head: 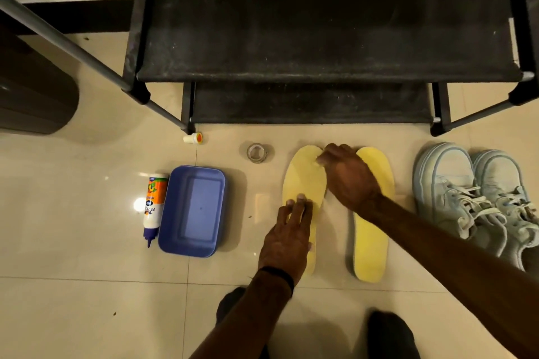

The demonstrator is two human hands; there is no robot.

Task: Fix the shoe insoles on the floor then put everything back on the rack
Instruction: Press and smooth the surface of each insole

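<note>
Two yellow insoles lie side by side on the tiled floor. My left hand (287, 237) presses flat on the middle and heel of the left insole (303, 181), fingers spread. My right hand (347, 175) reaches across with fingertips pinched at the toe of that same insole and partly covers the right insole (370, 245). A pair of pale blue sneakers (478, 198) stands to the right. The black shoe rack (320, 67) rises just behind, both shelves bare.
A roll of clear tape (256, 152) lies left of the insoles' toes. Further left sit a blue plastic tray (175, 236), a glue bottle (153, 207) on its side, and its cap (194, 138) by the rack leg. A dark bin (32, 96) stands far left.
</note>
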